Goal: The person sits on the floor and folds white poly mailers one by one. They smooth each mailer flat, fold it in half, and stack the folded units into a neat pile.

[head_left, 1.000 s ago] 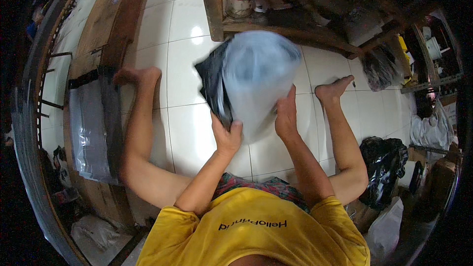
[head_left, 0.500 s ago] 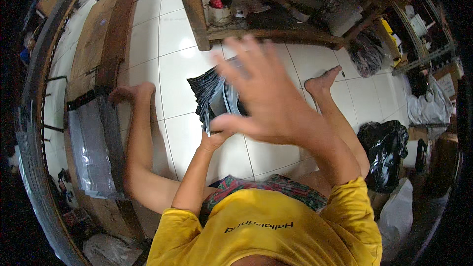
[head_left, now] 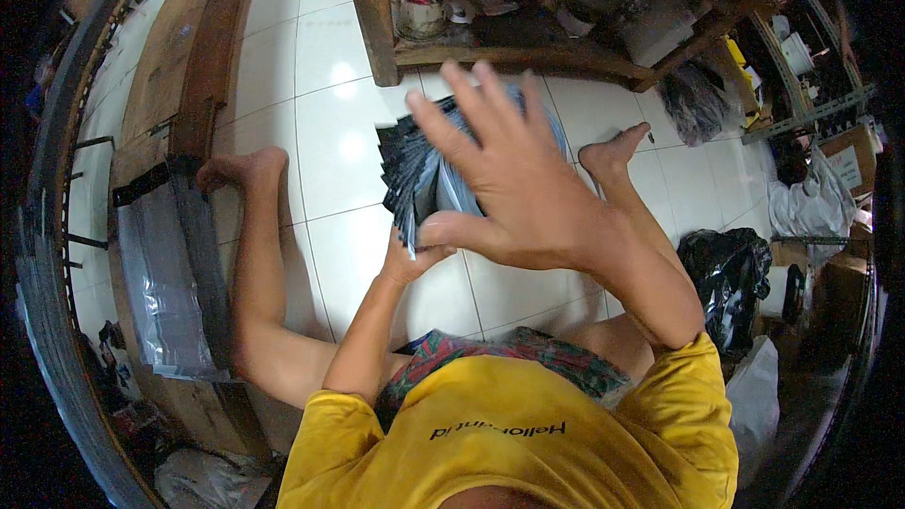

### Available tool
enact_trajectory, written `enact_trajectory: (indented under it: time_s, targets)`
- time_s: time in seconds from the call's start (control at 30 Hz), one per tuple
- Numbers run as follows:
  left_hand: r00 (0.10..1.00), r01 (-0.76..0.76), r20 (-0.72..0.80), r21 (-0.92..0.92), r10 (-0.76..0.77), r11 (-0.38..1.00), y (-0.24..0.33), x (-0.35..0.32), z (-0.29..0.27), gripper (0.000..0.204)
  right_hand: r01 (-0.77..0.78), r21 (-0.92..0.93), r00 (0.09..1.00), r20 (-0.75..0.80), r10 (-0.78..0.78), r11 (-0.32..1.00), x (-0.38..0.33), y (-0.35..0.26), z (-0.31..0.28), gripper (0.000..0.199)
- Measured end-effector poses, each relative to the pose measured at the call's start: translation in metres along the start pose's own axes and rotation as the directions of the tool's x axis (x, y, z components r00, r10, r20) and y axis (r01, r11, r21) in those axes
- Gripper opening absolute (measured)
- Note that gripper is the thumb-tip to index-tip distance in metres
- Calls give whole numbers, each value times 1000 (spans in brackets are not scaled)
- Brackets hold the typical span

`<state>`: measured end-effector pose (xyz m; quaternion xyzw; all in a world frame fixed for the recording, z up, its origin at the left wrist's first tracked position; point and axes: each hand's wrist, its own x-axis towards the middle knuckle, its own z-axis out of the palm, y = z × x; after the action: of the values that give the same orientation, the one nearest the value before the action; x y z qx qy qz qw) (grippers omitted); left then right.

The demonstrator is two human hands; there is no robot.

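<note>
A fanned stack of black and grey plastic bags [head_left: 403, 170] is held up over the tiled floor between my legs. My left hand [head_left: 415, 257] grips the near end of the stack from below; most of its fingers are hidden by the bags. Held over the right part of the stack, my right hand [head_left: 514, 170] is open, with its fingers spread and its thumb stretched toward the near edge of the bags. Whether the right palm touches the bags cannot be made out. The right hand covers much of the stack.
Wooden boards [head_left: 179, 66] lie at the left, with a pile of grey plastic bags [head_left: 165, 273] on them. Ahead stands a wooden shelf [head_left: 514, 61] holding a round tin [head_left: 421, 19]. On the right are a black plastic bag [head_left: 724, 287] and a white sack [head_left: 815, 198].
The fanned bags tilt slightly differently and sit a little farther right. My right hand has shifted slightly to the right and stays spread. My left hand keeps its grip.
</note>
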<state>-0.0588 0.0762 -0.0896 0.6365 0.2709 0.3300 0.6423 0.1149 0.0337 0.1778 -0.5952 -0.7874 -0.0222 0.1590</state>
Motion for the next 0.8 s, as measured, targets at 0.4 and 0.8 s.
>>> enact_trajectory:
  time_s: [0.4,0.8]
  targets:
    - [987,64,128,226,-95,972,-38,-6,-9,74,194,152,974,-150,-171,969,16,-32,29,91]
    - [989,38,127,317,-82,948,-57,1,7,102,-85,-137,995,-62,77,987,-4,53,3,93]
